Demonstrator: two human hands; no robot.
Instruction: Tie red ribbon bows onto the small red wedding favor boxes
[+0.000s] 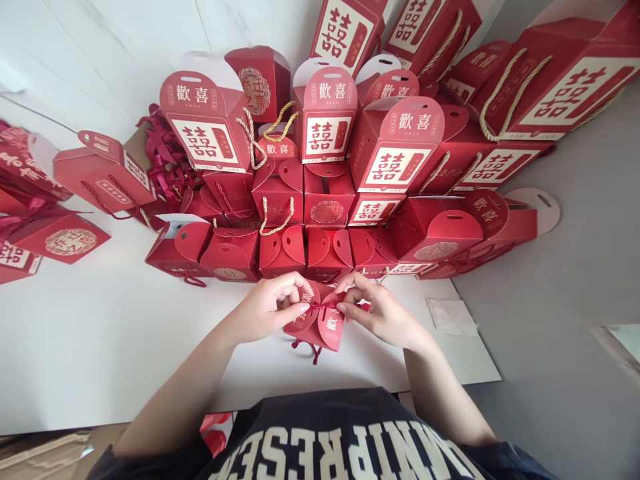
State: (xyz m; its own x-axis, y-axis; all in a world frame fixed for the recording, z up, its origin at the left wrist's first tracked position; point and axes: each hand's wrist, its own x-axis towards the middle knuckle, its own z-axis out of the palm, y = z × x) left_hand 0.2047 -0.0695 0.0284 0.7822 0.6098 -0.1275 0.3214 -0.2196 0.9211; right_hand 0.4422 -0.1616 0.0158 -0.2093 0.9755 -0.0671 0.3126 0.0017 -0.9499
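Observation:
A small red gift box [320, 331] with rounded top flaps stands near the table's front edge, between my hands. Across its top runs a dark red ribbon [323, 307], threaded through the flaps. My left hand [270, 305] pinches the ribbon at the left flap, thumb and forefinger together. On the other side, my right hand [380, 310] pinches the ribbon's right part. A dark red cord handle [315, 352] hangs at the box's near side. The fingers partly hide the ribbon ends, so I cannot tell whether it is knotted.
Stacked red gift boxes [327, 193] line the back of the white table [125, 340]. A pile of red ribbons [173, 160] lies at back left, near more boxes [63, 233]. White paper squares [453, 316] lie at right, beside a grey wall [565, 267].

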